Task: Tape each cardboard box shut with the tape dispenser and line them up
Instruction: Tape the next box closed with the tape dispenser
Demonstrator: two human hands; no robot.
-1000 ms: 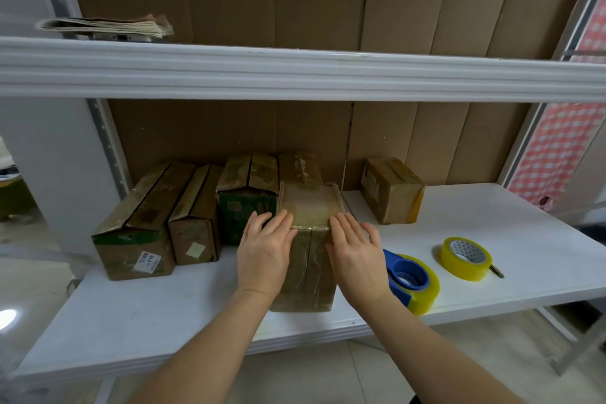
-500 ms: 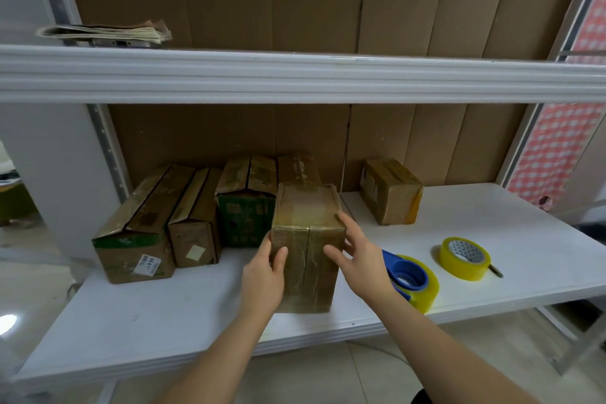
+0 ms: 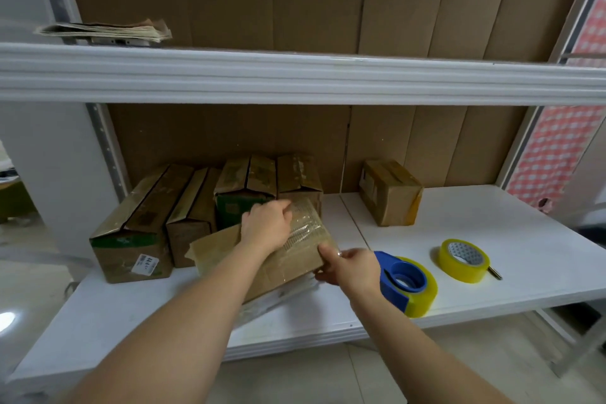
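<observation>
A taped brown cardboard box is tilted up off the white shelf, turned sideways. My left hand grips its upper far edge. My right hand holds its right corner. A row of several brown boxes stands against the back at the left. One more small box sits apart at the back right. The blue tape dispenser with a yellow roll lies just right of my right hand.
A loose yellow tape roll lies to the right, with a small pen-like object beside it. An upper shelf carries a stack of folded papers. Cardboard lines the back wall. A red checked cloth hangs at the right.
The box stood upright between my hands; both hands have now tipped and turned it sideways, lifting its right end off the shelf.
</observation>
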